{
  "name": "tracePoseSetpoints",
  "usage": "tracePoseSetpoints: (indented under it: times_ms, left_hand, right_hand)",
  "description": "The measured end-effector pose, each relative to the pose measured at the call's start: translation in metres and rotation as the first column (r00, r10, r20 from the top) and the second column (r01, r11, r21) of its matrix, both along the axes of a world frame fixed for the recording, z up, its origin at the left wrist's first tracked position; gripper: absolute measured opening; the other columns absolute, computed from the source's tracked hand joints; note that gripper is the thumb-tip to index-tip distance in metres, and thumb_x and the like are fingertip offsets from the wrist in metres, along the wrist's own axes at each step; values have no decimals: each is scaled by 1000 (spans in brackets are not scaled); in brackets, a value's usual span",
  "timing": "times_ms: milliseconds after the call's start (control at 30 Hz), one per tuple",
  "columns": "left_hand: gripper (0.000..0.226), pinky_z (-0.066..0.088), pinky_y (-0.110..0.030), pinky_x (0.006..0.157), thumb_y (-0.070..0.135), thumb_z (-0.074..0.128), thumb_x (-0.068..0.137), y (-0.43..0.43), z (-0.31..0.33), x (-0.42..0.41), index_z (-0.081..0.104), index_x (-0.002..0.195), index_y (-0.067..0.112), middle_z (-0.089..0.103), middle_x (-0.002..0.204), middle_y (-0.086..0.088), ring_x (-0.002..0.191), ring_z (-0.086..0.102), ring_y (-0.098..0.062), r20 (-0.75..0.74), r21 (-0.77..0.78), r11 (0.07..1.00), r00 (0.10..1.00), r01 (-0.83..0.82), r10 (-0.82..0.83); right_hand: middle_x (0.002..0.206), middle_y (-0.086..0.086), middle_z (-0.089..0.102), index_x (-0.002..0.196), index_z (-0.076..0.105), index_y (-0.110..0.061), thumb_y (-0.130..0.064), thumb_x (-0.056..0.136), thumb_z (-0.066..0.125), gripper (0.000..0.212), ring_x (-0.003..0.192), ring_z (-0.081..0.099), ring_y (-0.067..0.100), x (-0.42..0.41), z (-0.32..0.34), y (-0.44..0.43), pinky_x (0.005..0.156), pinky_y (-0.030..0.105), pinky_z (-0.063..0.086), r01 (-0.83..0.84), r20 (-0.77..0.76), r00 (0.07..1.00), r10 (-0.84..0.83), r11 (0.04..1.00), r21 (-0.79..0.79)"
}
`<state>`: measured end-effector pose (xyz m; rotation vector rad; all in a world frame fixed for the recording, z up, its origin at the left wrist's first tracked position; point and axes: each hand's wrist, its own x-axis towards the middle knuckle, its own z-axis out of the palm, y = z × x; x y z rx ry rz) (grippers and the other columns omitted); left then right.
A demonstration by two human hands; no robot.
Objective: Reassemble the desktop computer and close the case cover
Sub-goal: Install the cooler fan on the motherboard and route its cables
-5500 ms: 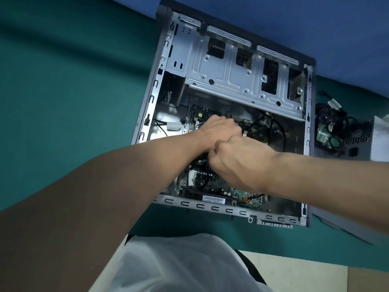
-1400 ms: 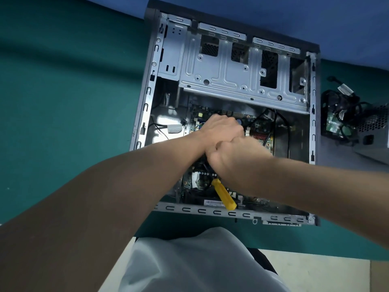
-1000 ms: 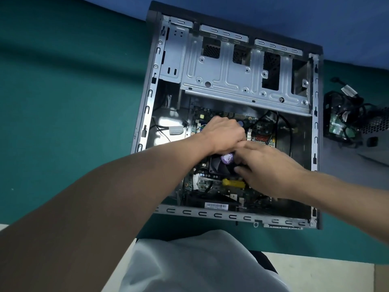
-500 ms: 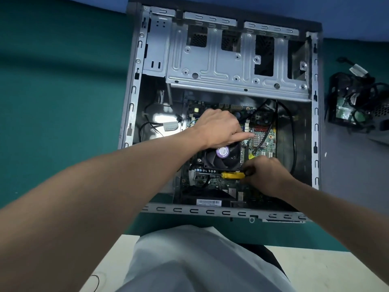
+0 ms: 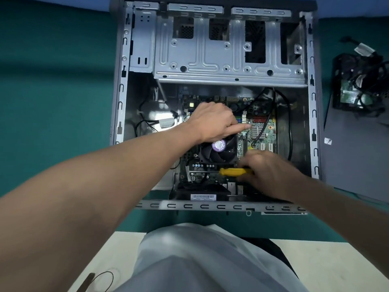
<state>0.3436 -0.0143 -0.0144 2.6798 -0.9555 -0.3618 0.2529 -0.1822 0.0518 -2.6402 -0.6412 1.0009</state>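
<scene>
- Nearest the camera, the right hand (image 5: pixel 271 175) is reaching into the open computer case (image 5: pixel 117 102), its fingers curling round the butt of the yellow screwdriver (image 5: pixel 233 171). The hand is blurred, so the exact grip is hard to read.
- The screwdriver is lying crosswise, handle to the right at the fingers and shaft pointing left. It is running just along the near edge of the cooling fan (image 5: pixel 219 153).
- So the tip is aiming at the fan's near-left corner, which looks like the next fixing point, and the right hand is the nearer one to it.
- A little further in, the left hand (image 5: pixel 212 123) is resting on the fan's far side, holding nothing, forefinger stretching right over the circuit board (image 5: pixel 263 131). It seems to be steadying the fan.
- Beyond that, the metal drive cage (image 5: pixel 210 60) is showing vacant bays.
- Off to the right on the green bench (image 5: pixel 52 81), the grey cover (image 5: pixel 353 161) and the power supply (image 5: pixel 357 89) with its cables are lying outside the case, so plenty seems left to do.
</scene>
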Motion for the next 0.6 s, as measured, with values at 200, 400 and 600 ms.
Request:
tracePoseSetpoints:
  times_ms: [200,400,600]
  left_hand:
    - [72,33,-31,60,68,20,94,0,3,0,67,69,19,56,71,4,66,54,-19,-29,17,1000,999,-22,22]
    - [92,29,-34,64,69,0,66,1,8,1,73,95,21,66,93,-3,92,61,-32,-35,10,1000,999,12,-12]
    - [92,30,-35,64,66,2,58,0,13,-1,72,94,19,67,97,-7,94,61,-36,-83,6,999,996,31,-31]
  right_hand:
    - [70,-23,59,95,72,-21,-38,87,61,21,69,55,-8,1,44,10,65,6,38,213,102,960,-262,914,345]
    - [100,-4,71,101,72,-14,-20,89,61,17,94,63,11,5,56,28,89,29,48,163,256,914,-315,863,478]
    - [98,5,71,102,72,-9,-17,89,61,19,92,65,22,8,51,31,83,43,51,89,294,924,-243,886,454]
